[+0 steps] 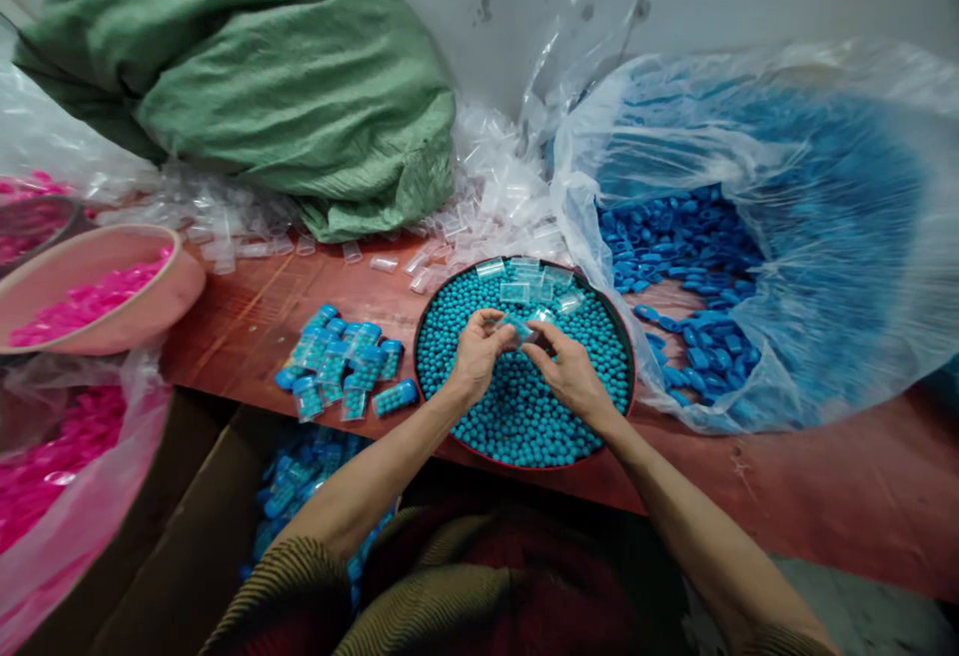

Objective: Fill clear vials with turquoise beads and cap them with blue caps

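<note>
Over a round tray [630, 376] of turquoise beads [524, 426], my two hands meet at a small clear plastic container [515, 325] with turquoise showing in it. My left hand [478, 354] pinches it from the left between thumb and fingers. From the other side, my right hand [570, 372] closes its thumb and fingers on its right end; the fingers partly hide that end. Several clear tubes [524, 282] lie on the beads at the tray's far side. Left of the tray sits a cluster of bead-filled containers with blue caps [366, 356].
A plastic bag [839, 187] of blue caps [700, 346] lies open at right. Clear tubes [501, 187] pile up along the wall, beside a green sack [292, 87]. Pink pieces fill a bowl [176, 282] at left. Below the red table [786, 496], a box holds filled containers [300, 486].
</note>
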{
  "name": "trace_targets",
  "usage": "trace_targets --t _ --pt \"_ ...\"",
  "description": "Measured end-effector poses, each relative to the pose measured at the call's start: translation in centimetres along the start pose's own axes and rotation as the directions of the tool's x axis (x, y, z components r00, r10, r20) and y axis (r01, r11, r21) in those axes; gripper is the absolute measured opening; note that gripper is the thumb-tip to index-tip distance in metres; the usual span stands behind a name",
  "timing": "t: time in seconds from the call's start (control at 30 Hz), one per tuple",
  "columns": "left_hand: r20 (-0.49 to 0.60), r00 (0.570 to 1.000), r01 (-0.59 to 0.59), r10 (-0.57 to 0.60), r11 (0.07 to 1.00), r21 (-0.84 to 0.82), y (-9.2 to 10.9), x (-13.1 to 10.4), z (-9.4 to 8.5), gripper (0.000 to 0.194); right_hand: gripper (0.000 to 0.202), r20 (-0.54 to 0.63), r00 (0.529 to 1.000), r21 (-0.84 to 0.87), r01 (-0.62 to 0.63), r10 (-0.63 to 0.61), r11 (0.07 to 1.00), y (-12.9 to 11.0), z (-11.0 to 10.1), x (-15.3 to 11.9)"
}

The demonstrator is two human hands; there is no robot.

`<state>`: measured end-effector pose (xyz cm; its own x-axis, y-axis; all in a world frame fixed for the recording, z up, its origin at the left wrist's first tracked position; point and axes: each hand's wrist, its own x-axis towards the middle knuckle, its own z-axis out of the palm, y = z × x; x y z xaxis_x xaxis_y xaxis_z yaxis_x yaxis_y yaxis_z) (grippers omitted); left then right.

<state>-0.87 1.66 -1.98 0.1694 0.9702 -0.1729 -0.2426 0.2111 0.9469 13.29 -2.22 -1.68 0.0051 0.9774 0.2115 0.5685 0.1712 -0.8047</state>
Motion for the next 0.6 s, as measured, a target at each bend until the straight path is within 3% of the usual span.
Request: trace_targets --t 0.07,0.13,0.2,0.23,0.27,0.33,0.4,0.53,0.6 --pt "0.017 0.999 -0.03 0.028 0.996 0.085 -0.2 -0.9 -0.4 0.026 0.031 0.053 0.998 0.082 -0.036 0.032 0.996 -0.1 0.2 -0.6" --pt "0.07 0.985 -0.172 0.157 0.902 0.396 -0.3 -1.8 -1.1 0.025 0.029 0.064 0.998 0.039 -0.002 0.0 0.999 0.1 0.2 -1.2" --pt "0.273 0.923 -0.383 0.27 0.615 0.689 -0.2 -2.6 -1.8 0.033 0.028 0.125 0.989 -0.08 0.084 -0.074 0.993 0.3 0.0 -1.8" --pt "0.397 0.879 -0.476 0.263 0.448 0.757 -0.2 -2.8 -2.0 0.039 0.027 0.178 0.979 -0.13 0.125 -0.101 0.984 0.4 -0.1 -2.0" --pt "0.494 0.843 -0.538 0.216 0.309 0.784 -0.2 -3.0 -2.2 0.044 0.027 0.23 0.966 -0.165 0.156 -0.116 0.974 0.4 -0.2 -2.1" --pt "0.564 0.822 -0.569 0.077 0.148 0.809 -0.3 -3.0 -2.2 0.047 0.024 0.313 0.941 -0.19 0.193 -0.127 0.963 0.4 -0.4 -1.9" --pt "0.517 0.856 -0.516 0.002 0.085 0.853 -0.5 -2.9 -2.2 0.045 0.021 0.31 0.941 -0.214 0.206 -0.134 0.955 0.6 -0.8 -1.0" --pt "0.434 0.901 -0.434 0.008 0.029 0.9 -1.1 -2.5 -2.5 0.027 0.031 0.105 0.989 -0.457 0.139 -0.102 0.879 1.3 -1.7 2.0" --pt "0.447 0.894 -0.448 0.03 0.041 0.893 -1.4 -2.3 -2.8 0.024 0.042 0.166 0.983 -0.587 0.164 -0.08 0.793 1.8 -1.8 3.4"
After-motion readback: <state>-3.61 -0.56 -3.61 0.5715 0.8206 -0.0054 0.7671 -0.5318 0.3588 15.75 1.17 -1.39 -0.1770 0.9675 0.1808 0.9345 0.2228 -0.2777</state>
